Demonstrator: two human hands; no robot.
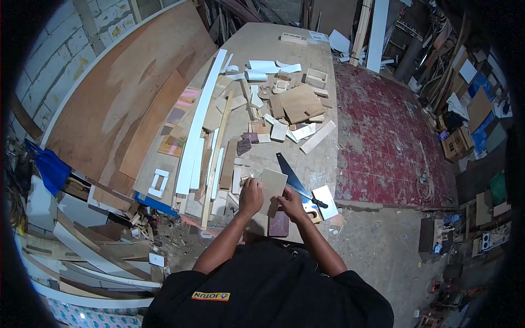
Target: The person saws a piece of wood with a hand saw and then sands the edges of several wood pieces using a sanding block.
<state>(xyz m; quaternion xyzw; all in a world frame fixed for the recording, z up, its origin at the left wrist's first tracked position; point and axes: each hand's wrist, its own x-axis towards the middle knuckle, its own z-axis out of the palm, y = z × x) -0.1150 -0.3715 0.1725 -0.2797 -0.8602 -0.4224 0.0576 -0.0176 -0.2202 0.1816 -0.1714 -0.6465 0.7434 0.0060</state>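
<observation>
A small rectangular wooden board [274, 183] is held tilted over the near end of the workbench. My right hand [292, 204] grips its lower right edge, thumb on the face. At the board's left edge is my left hand [251, 197], fingers curled closed; whatever is in them is hidden. Just right of the board, a handsaw [292, 176] with a dark blade lies on the bench, its handle partly behind my right hand. A dark reddish block [279, 224] sits below the hands, and a white panel [325, 201] lies beside the saw handle.
Wood offcuts, including a square plywood piece [301, 103] and a small open box [316, 77], crowd the workbench [262, 41]. Long white strips [202, 126] lie along its left side. A large plywood sheet [131, 71] leans at left. Red-tiled floor [377, 136] extends to the right.
</observation>
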